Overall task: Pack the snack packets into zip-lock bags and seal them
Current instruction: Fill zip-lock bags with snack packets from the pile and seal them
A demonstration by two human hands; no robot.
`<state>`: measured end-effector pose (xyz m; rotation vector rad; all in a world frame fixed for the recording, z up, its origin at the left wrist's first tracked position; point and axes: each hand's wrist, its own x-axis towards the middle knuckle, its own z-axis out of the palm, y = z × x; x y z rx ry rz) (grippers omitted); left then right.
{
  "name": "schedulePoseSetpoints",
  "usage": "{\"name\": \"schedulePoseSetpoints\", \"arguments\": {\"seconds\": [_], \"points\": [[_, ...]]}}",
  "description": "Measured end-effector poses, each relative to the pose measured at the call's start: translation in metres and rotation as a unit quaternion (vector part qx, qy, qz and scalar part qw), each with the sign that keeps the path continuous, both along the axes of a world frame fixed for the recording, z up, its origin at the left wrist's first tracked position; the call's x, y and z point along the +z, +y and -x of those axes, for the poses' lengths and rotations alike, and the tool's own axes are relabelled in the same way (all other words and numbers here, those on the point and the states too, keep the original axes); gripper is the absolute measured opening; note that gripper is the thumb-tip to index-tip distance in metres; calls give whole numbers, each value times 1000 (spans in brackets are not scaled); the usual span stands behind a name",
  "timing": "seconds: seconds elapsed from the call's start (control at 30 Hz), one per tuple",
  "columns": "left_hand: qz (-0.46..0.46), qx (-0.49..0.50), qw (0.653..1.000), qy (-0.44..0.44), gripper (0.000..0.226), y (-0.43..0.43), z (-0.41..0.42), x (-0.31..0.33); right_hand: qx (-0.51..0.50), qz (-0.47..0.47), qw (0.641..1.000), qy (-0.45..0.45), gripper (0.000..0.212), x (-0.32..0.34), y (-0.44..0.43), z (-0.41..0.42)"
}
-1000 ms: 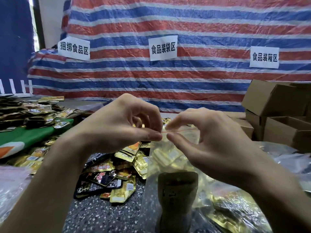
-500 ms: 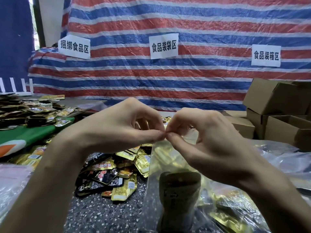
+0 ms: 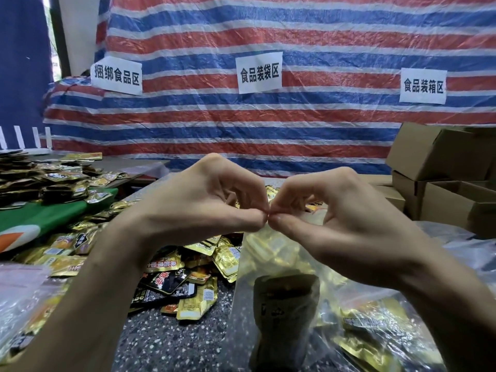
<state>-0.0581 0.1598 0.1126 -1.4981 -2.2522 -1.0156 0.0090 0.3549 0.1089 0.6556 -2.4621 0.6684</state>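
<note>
The zip-lock bag (image 3: pixel 268 264) is held up in the middle of the view with its top edge pinched where the two hands meet. The left hand (image 3: pixel 204 208) and right hand (image 3: pixel 341 224) each make a grip of thumb against forefinger on that edge, fingertips touching one another. Left of the bag a heap of loose snack packets (image 3: pixel 188 285), gold and black, comes right up beside its side wall. A bare patch of the speckled surface (image 3: pixel 166 342) lies in front of that heap. Right of the bag and just beside it lies another clear bag of gold packets (image 3: pixel 375 328). Further right and behind it, open cardboard boxes (image 3: pixel 440 183) are stacked. Well to the left of the bag a green cloth (image 3: pixel 40 218) carries more packets. A red, white and blue striped tarpaulin (image 3: pixel 268 124) closes the room behind the bag and bears white paper signs (image 3: pixel 259 72). The bag hangs with its mouth up and its long axis upright. Inside it, gold packets sit high and a dark packet (image 3: pixel 284 312) stands on end lower down. Whether its bottom touches the surface cannot be told.
</note>
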Motion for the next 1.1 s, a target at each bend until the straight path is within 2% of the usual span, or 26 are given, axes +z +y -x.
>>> {"name": "schedulePoseSetpoints", "arguments": {"seconds": [0.1, 0.23, 0.6, 0.8, 0.97, 1.1], "points": [[11, -6, 1000, -23, 9, 1, 1, 0, -2, 8, 1000, 21, 3, -1, 2, 1], [30, -39, 997, -67, 16, -6, 2, 3, 13, 8, 1000, 4, 8, 0, 3, 3], [14, 3, 1000, -25, 11, -24, 13, 5, 1, 18, 998, -55, 6, 10, 23, 7], [-3, 18, 999, -42, 11, -36, 20, 3, -8, 25, 994, -103, 7, 12, 36, 10], [-30, 26, 998, -56, 17, -42, 23, 3, -27, 46, 987, -151, 22, 18, 54, 9], [-44, 26, 996, -69, 13, -45, 24, 3, -26, 52, 982, -181, 28, 19, 62, 8]]}}
